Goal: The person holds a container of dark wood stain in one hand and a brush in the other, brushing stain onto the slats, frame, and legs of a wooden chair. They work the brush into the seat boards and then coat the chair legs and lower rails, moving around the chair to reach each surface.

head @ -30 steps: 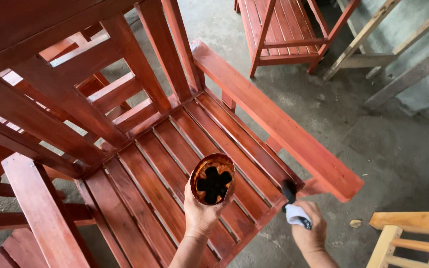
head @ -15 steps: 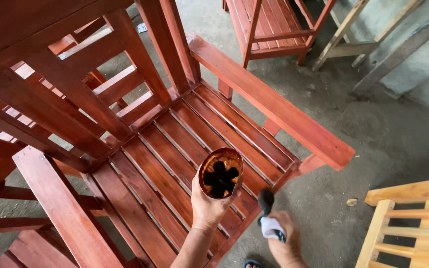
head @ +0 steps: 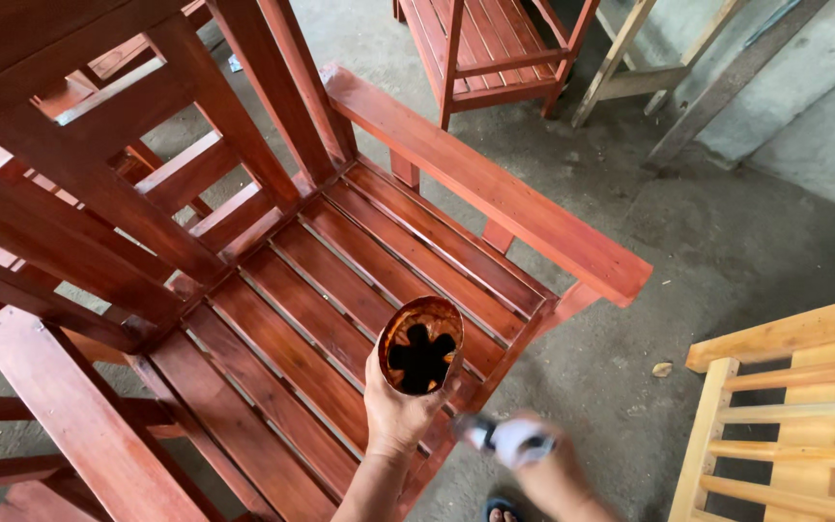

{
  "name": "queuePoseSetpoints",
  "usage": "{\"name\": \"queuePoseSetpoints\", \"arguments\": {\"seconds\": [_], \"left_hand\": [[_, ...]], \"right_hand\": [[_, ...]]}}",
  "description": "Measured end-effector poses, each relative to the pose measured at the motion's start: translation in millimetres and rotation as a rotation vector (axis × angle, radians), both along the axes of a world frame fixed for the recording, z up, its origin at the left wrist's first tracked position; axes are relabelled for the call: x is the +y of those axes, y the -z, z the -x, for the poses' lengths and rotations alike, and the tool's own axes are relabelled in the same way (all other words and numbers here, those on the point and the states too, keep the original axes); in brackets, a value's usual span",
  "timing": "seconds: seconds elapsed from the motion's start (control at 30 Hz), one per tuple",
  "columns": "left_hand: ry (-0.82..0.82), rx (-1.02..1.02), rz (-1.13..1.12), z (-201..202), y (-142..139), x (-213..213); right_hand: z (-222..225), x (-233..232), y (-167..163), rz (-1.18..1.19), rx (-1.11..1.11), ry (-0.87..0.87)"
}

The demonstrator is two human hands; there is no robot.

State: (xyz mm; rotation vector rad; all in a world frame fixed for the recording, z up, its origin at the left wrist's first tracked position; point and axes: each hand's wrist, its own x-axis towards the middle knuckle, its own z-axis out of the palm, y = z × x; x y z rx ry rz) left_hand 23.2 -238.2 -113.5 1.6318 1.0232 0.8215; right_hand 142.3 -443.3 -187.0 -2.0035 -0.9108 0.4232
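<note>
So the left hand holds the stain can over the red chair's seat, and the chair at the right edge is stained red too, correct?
Not quite. The head view shows the chair at the right edge is bare, pale wood. The rest stands: the left hand holds the stain can over the red chair's seat.

A second red-brown bench (head: pixel 495 48) stands at the top, on the far side of the floor. Its slats are the same dark red colour. A few pale bare planks (head: pixel 620 58) lean just beside it, near a grey wall (head: pixel 804 87). The floor (head: pixel 727 242) is grey and rough, with dusty marks on it. A small brown scrap (head: pixel 662 369) lies on the floor. Near it, at the right edge, stands a light yellow wooden frame (head: pixel 785 416) with flat slats, not painted. More red wooden rails (head: pixel 12 425) show low on the left.
</note>
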Motion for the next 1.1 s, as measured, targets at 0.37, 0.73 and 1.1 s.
{"name": "queuePoseSetpoints", "arguments": {"seconds": [0.37,0.73,1.1], "left_hand": [[-0.032,-0.055,0.063,0.4,-18.6,25.7],[-0.078,-0.020,0.055,7.9,-9.8,34.0],[-0.122,-0.036,0.072,15.2,-17.1,36.6]], "right_hand": [[-164.0,76.8,-48.2,0.130,-0.519,-0.114],[-125.7,114.2,-38.7,0.453,-0.411,-0.521],[-152.6,125.3,-47.4,0.428,-0.374,-0.379]]}}
